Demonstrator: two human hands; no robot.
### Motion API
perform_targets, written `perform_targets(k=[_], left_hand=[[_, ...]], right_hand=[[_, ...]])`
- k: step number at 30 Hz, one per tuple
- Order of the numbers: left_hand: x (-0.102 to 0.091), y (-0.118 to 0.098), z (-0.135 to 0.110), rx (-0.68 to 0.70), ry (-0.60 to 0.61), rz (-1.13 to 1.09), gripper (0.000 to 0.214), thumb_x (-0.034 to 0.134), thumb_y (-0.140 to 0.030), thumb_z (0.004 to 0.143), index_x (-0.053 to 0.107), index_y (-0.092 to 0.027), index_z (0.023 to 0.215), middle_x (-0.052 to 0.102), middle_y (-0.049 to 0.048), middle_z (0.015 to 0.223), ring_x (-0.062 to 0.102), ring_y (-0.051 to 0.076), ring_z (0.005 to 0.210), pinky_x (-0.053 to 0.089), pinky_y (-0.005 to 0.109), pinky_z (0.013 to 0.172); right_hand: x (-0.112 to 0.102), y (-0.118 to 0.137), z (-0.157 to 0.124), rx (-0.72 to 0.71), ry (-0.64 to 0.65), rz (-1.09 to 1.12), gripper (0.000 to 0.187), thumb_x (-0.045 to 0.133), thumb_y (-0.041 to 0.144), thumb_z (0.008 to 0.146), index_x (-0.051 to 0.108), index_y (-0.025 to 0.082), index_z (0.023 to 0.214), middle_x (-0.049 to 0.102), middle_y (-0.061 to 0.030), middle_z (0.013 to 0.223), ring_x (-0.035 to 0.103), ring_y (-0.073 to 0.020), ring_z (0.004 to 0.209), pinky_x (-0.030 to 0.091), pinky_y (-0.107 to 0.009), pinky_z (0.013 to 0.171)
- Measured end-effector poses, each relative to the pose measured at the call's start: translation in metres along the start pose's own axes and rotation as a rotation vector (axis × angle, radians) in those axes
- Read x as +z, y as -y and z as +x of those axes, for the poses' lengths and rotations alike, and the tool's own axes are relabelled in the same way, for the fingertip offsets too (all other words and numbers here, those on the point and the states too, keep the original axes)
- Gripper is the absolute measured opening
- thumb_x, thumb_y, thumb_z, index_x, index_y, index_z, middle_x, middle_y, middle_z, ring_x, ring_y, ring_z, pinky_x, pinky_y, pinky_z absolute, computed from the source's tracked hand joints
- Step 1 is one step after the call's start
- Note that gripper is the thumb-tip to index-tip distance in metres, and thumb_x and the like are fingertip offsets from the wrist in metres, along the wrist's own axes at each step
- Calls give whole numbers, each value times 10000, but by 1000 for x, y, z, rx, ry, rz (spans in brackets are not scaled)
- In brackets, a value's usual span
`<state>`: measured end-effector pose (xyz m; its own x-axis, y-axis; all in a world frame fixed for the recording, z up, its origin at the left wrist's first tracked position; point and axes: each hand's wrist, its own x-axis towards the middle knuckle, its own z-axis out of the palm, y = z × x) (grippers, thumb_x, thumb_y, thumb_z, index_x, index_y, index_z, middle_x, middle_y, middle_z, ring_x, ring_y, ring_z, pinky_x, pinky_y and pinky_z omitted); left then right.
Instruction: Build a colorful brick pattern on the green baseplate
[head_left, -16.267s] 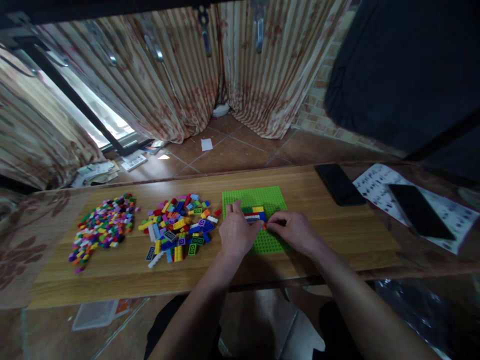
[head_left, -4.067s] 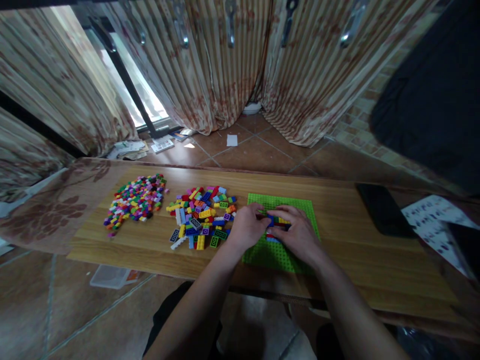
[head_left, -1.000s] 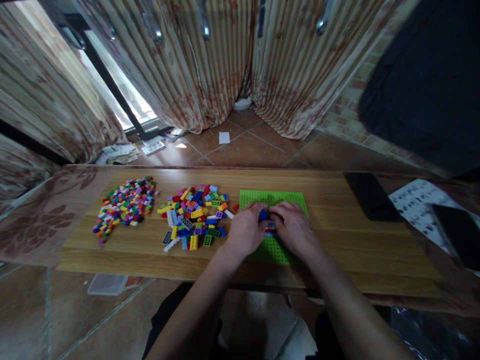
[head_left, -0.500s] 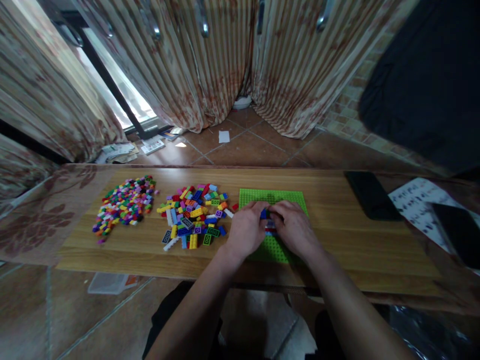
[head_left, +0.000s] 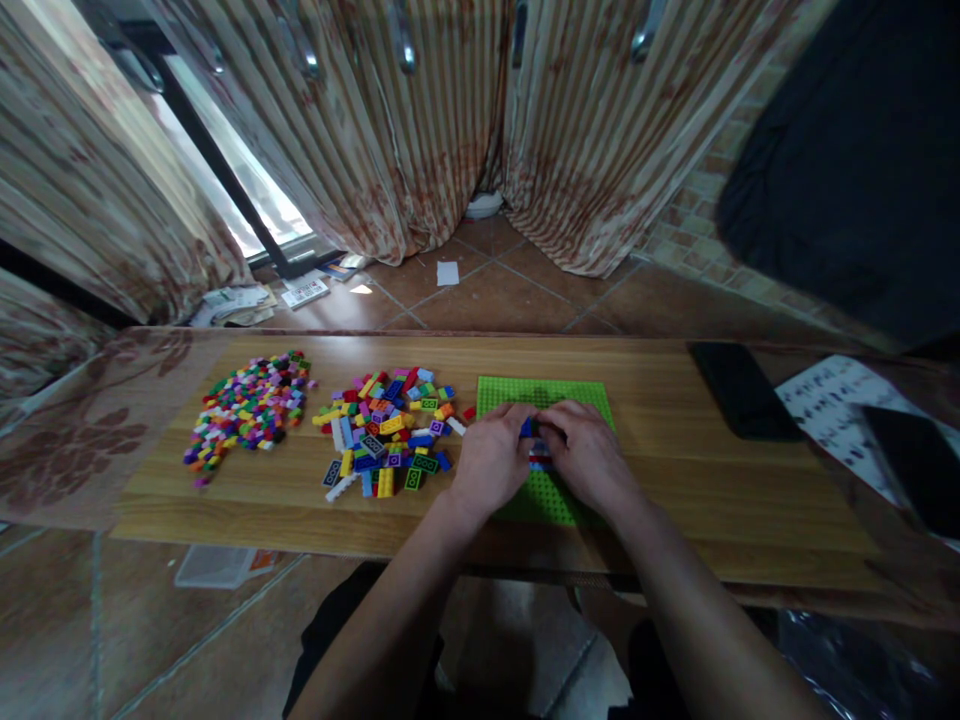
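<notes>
Both hands meet over a green studded baseplate (head_left: 547, 505) on the wooden board. Between their fingertips shows a blue toy brick (head_left: 528, 428). My left hand (head_left: 493, 452) is closed on it from the left, with the fingers bent. From the right, my right hand (head_left: 585, 445) pinches at the same brick, its fingers curled. Just below the fingers, red, white and light blue bricks (head_left: 539, 458) sit on the baseplate, partly covered by the hands. How the blue brick joins the bricks under it is hidden.
Left of the baseplate lies a loose pile of larger bricks (head_left: 390, 430). Farther left is a heap of small bricks (head_left: 251, 405). A black tablet-like slab (head_left: 742, 390) rests at the right, beside a printed sheet (head_left: 832, 410) and a dark phone-like object (head_left: 915, 465).
</notes>
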<state>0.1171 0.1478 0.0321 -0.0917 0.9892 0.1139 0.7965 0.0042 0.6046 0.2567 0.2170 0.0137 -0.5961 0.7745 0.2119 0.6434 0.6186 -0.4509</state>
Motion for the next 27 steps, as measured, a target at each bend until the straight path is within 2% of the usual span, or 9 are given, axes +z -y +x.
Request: perform_targets(k=[27], left_hand=[[2, 2, 1, 29, -28, 21, 318, 573, -109, 828, 605, -211, 1128, 691, 35, 1088, 655, 205, 1002, 521, 327, 919]], right_hand=[[0, 1, 0, 16, -9, 22, 235, 504, 129, 894, 719, 178, 976, 656, -79, 950, 551, -235, 909, 430, -368, 852]])
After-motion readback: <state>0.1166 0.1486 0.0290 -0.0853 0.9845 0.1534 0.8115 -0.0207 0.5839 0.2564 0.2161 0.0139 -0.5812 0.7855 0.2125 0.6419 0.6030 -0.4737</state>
